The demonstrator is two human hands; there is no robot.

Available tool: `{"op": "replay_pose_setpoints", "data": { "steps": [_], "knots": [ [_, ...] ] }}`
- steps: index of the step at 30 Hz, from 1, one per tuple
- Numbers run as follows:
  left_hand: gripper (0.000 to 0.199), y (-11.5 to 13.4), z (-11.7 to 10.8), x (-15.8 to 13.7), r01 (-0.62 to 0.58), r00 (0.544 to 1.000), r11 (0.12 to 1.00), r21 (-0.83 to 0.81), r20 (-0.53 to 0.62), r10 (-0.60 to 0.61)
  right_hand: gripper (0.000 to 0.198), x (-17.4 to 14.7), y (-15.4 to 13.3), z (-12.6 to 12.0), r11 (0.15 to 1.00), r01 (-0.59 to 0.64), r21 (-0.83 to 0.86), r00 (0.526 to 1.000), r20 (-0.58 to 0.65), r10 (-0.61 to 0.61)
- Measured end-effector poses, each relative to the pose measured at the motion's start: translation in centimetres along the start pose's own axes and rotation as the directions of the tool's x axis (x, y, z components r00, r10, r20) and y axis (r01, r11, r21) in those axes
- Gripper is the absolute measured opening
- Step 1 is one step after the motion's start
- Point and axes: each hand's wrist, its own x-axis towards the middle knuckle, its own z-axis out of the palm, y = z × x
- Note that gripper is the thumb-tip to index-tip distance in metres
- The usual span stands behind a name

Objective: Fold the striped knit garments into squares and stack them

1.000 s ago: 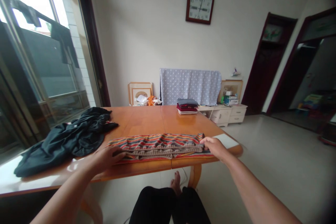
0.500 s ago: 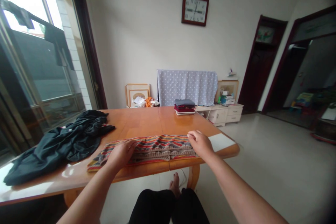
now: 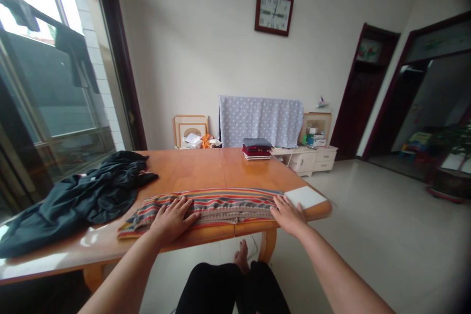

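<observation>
A striped garment (image 3: pixel 228 205) in red, orange and grey lies folded into a long strip along the table's near edge, with a ribbed beige band on its near side. My left hand (image 3: pixel 174 217) rests flat on its left part, fingers spread. At the right end, my right hand (image 3: pixel 289 213) lies on the cloth with its fingers apart, beside a white sheet (image 3: pixel 305 197). Neither hand grips the fabric. What kind of garment it is cannot be made out while folded.
Left on the wooden table (image 3: pixel 191 169) is a crumpled dark garment (image 3: pixel 91 196). A stack of folded clothes (image 3: pixel 256 149) sits at the far edge. Beyond stand a low white cabinet (image 3: pixel 318 161) and a polka-dot cloth (image 3: pixel 261 120) draped over something.
My right hand has gone from pinching the striped garment's right end to lying spread on it. My left hand's fingers have spread, and the garment's far edge looks smoother and straighter.
</observation>
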Motion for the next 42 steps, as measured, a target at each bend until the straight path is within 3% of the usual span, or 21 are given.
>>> {"op": "replay_pose_setpoints", "data": {
  "steps": [5,9,15,19,25,35,42],
  "knots": [
    [0.072,0.3,0.1,-0.3,-0.026,0.998,1.0,0.009,-0.059,0.026,0.06,-0.2,-0.2,-0.2,1.0,-0.01,-0.009,1.0,-0.019,0.009],
    [0.065,1.5,-0.8,-1.3,-0.023,0.99,1.0,0.01,-0.137,0.024,0.059,0.0,-0.7,0.0,0.999,0.03,-0.021,0.992,-0.123,-0.033],
    [0.052,1.7,-1.6,-2.7,0.031,0.965,0.999,0.013,-0.26,-0.027,0.06,1.1,-0.8,1.0,0.969,0.247,0.005,0.918,-0.323,-0.232],
    [0.054,-0.4,-1.2,-3.7,0.155,0.955,0.988,0.014,-0.258,-0.146,0.063,0.9,-0.3,2.6,0.959,0.285,-0.006,0.926,-0.256,-0.277],
    [0.067,-2.2,-1.2,-4.3,0.159,0.977,0.987,0.0,-0.142,-0.158,0.063,0.9,0.6,3.9,0.971,0.237,-0.007,0.958,-0.166,-0.235],
    [0.07,-2.3,-0.7,-4.1,0.168,0.97,0.985,0.033,-0.184,-0.16,0.062,1.0,0.4,4.9,0.979,0.203,-0.022,0.949,-0.242,-0.203],
    [0.064,-2.5,-0.4,-4.0,0.166,0.968,0.985,0.043,-0.197,-0.155,0.063,0.6,-0.1,4.3,0.984,0.177,-0.008,0.958,-0.226,-0.174]
  ]
}}
